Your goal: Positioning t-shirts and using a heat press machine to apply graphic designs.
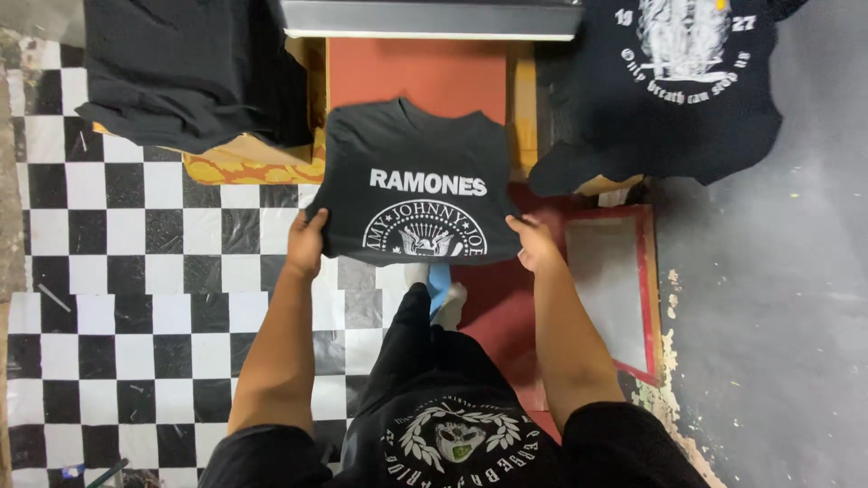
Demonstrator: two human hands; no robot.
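1. So the main thing here is a black t-shirt (pixel 418 163) with a white text line and a round white seal-type print on the chest. It's laid over a reddish-orange platen (pixel 425 77), collar pointing away from the person, bottom part hanging off the near edge.
2. Left hand (pixel 306 244) is closed on the shirt's lower left edge, fingers tucked under the fabric, thumb side on top.
3. Right hand (pixel 533 244) is doing the same on the lower right edge, pinching the cloth. Both hands are well apart, one on each side of the shirt, holding it spread flat.
4. At the top of the platen there's a grey metal slab (pixel 429 18), looks like part of a press, right behind the collar.
5. Off to the left, a stack of plain black shirts (pixel 190 72) sits on a yellow-orange patterned surface (pixel 249 167).
6. On the right, another dark shirt (pixel 674 86) with a white circular print is lying spread out.
7. Below that, near the right hand, there's a red-framed screen (pixel 615 289) leaning on the floor.
8. Floor (pixel 136 271) on the left is black-and-white checker, grey and scuffed on the right.
9. The person is wearing dark clothes, with a wreath print on the shirt.
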